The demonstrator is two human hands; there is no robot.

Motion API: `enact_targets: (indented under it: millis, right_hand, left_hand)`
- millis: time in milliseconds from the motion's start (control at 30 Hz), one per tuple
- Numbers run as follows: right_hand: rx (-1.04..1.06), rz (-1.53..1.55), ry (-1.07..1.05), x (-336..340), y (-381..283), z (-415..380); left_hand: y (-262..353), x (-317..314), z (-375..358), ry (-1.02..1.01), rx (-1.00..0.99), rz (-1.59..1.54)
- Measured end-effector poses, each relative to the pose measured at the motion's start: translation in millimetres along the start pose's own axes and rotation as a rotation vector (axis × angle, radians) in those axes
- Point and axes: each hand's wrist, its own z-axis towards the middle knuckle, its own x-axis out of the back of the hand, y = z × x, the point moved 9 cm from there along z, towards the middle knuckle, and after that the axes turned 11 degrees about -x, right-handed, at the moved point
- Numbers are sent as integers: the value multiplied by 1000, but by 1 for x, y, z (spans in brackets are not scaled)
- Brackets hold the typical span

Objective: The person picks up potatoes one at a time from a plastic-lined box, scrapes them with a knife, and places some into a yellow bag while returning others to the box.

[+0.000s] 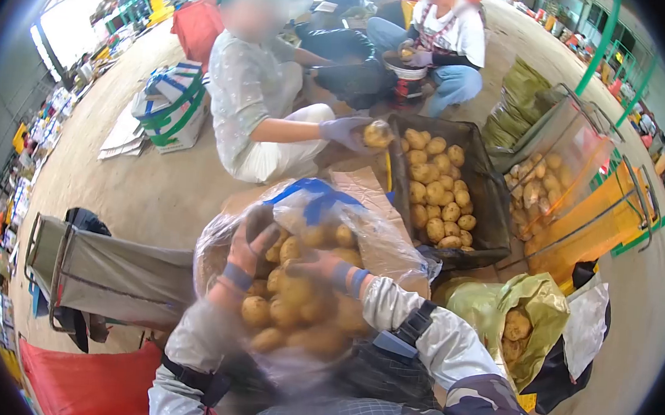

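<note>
In front of me stands a plastic-lined bag (219, 234) filled with potatoes (283, 308), some of them blurred. My left hand (249, 244), in a grey glove, is at the bag's left side beside the potatoes, its fingers apart and pointing away from me. From the right, my gloved right hand (327, 269) reaches over the heap with its fingers stretched leftward, against or just above the potatoes. Neither hand shows a potato gripped. Blur hides the exact contact of the fingertips.
A dark crate (492, 246) of potatoes stands ahead right, near a mesh sack (554, 184) and a green bag (480, 299), both with potatoes. A co-worker's gloved hand (345, 134) holds a potato (378, 134). Another person (452, 42) sits farther back. A grey-covered frame (123, 274) is left.
</note>
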Motion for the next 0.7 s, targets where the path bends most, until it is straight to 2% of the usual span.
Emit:
enact_targets:
  millis: [33, 67, 133, 167, 200, 267, 367, 500, 533, 600, 667, 700]
  right_hand:
    - [-43, -109, 1, 6, -4, -7]
    - [-84, -221, -2, 11, -9, -15]
    - [-9, -282, 34, 19, 22, 22]
    - [-26, -316, 77, 25, 9, 3]
    - [-44, -349, 120, 30, -6, -19]
    - [0, -478, 172, 33, 1, -14]
    - [80, -523, 157, 28, 11, -7]
    - [155, -560, 19, 14, 29, 7]
    - [178, -585, 2, 10, 33, 13]
    - [225, -601, -8, 3, 41, 27]
    - [80, -511, -17, 13, 9, -11]
    - [82, -489, -1, 14, 8, -14]
  left_hand:
    - [23, -18, 18, -14, -54, 8]
    - [39, -36, 34, -81, -118, 253]
    - [99, -88, 62, -172, -447, 647]
    - [119, -113, 73, -218, -610, 845]
    - [117, -125, 91, -236, -594, 959]
    - [109, -137, 126, -253, -553, 1192]
    - [91, -118, 165, -347, -248, 1216]
    - [77, -110, 156, -737, -247, 1101]
    - [76, -106, 153, -775, -244, 1033]
    - [87, -103, 140, -823, -358, 1093]
    - [103, -105, 127, -832, -486, 1102]
    - [113, -106, 122, -810, -556, 1082]
